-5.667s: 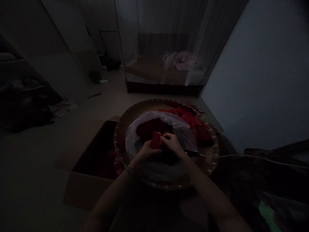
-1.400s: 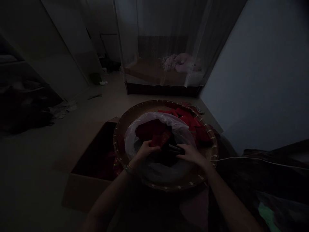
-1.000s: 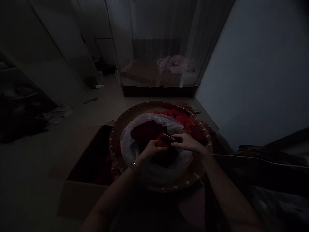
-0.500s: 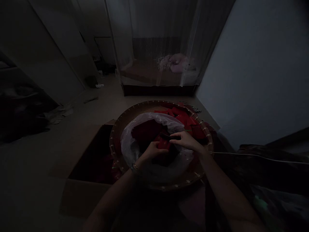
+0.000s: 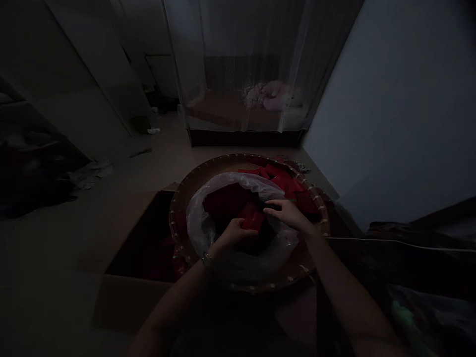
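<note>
My left hand (image 5: pixel 235 233) is closed, thumb and fingers pinching a small red piece (image 5: pixel 253 220), perhaps of cloth. It holds this piece over the mouth of a translucent plastic bag (image 5: pixel 199 210). Dark red material (image 5: pixel 225 201) fills the bag. My right hand (image 5: pixel 287 214) has its fingers closed on a slim dark tool (image 5: pixel 269 205), whose kind is too dim to make out. The tool lies just right of the red piece, apart from it as far as the dim light shows. Under the bag is a round woven bamboo tray (image 5: pixel 201 171), with bright red pieces (image 5: pixel 284 181) heaped at its far right.
An open cardboard box (image 5: pixel 130 297) with red things inside stands at the left, partly under the tray. A white cord (image 5: pixel 390 241) runs off to the right. Beyond is a bed (image 5: pixel 219 111) behind a sheer net, with a white wall (image 5: pixel 394 109) at the right.
My right hand has drawn slightly right and up, bringing the dark tool away from the red piece. My left hand still holds the piece in nearly the same place.
</note>
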### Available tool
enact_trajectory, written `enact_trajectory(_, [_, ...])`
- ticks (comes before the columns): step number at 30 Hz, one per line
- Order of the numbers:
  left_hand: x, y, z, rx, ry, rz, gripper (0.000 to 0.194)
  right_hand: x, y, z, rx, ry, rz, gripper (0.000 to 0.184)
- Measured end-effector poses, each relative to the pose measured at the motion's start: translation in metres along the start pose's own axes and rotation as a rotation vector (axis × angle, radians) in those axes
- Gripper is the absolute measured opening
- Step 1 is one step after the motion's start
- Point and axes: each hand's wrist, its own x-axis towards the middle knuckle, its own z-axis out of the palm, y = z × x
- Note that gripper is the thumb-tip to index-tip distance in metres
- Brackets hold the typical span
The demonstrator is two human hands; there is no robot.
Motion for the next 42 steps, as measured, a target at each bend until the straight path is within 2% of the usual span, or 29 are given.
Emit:
enact_trajectory(5, [-0.001, -0.001, -0.002, -0.06, 0.01, 0.018, 0.048, -0.007, 0.003, -0.012, 0.022, -0.066, 0.034, 0.042])
enact_trajectory(8, [-0.003, 0.003, 0.0, -0.047, 0.027, 0.018, 0.046, -0.01, 0.005, -0.006, 0.014, -0.117, 0.042, 0.046])
enact_trajectory(11, [-0.005, 0.006, 0.001, -0.004, 0.039, 0.018, 0.045, -0.01, 0.007, 0.003, 0.005, -0.102, 0.012, 0.038])
enact_trajectory(14, [-0.008, 0.008, -0.002, -0.029, -0.024, -0.013, 0.048, -0.007, 0.009, 0.006, 0.0, -0.064, 0.011, 0.034])
enact_trajectory(18, [-0.012, 0.011, -0.008, -0.088, -0.131, -0.104, 0.05, -0.006, 0.011, -0.001, 0.057, -0.042, 0.043, 0.04])
enact_trajectory(24, [-0.014, 0.011, -0.011, -0.154, -0.066, -0.134, 0.044, -0.003, 0.007, -0.003, 0.158, -0.071, 0.051, 0.043])
enact_trajectory(29, [-0.012, 0.005, -0.011, -0.185, -0.047, -0.141, 0.043, 0.001, 0.011, -0.002, 0.189, 0.013, 0.114, 0.05])
enact_trajectory(36, [-0.012, 0.003, -0.01, -0.143, -0.044, -0.125, 0.043, 0.0, 0.01, 0.008, 0.056, 0.023, 0.032, 0.035])
enact_trajectory(42, [-0.011, 0.002, -0.01, -0.154, -0.03, -0.132, 0.042, 0.003, 0.01, 0.008, 0.072, -0.037, 0.013, 0.038])
